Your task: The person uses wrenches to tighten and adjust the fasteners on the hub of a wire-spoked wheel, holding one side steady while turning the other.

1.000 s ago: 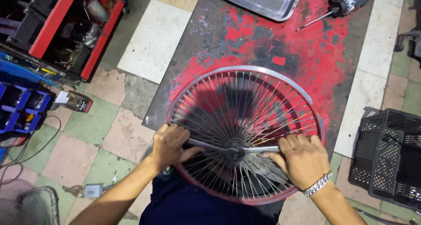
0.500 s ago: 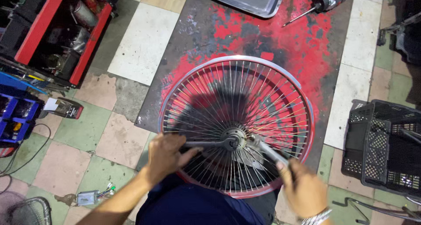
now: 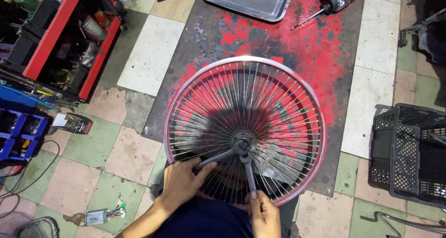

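Right-hand wrench [image 3: 248, 174] now swung toward the body, both hands' fingers [image 3: 253, 198] closed on wrench handles at the wheel hub [image 3: 243, 141].

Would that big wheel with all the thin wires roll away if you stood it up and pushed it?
Probably yes: the spoked wheel has a round metal rim, so upright it would likely roll, then tip over. Lying flat on the mat as it is now, it should stay put. The thin spokes look bendable if pressed, though the rim seems stiff.
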